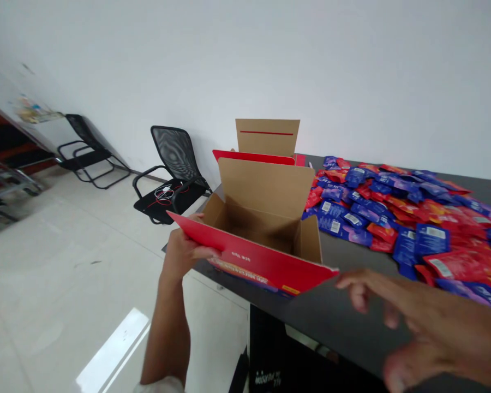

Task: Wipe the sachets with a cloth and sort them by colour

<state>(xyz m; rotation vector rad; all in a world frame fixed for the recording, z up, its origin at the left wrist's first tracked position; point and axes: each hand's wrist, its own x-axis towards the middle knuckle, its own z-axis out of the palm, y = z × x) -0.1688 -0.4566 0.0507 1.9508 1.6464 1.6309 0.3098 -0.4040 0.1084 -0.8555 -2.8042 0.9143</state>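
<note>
An open cardboard box (257, 265), red outside and plain brown inside, stands on the dark table (339, 305) with its flaps up and spread outward. My left hand (183, 252) grips the left end of its red front flap, thumb over the printed face. Fingers apart, my right hand (417, 314) is held beside the flap's right corner; whether a fingertip touches it I cannot tell. Inside, the visible part of the box shows only bare cardboard. A heap of blue packets (354, 218) and red packets (460, 265) lies to the right.
Directly behind stands a second open box (268, 136), against a white wall (311, 60). A black mesh chair (172, 155) with white cable on its seat is left of the table, another chair (85, 162) farther off. Dark printed item (270, 349) sits below the table edge.
</note>
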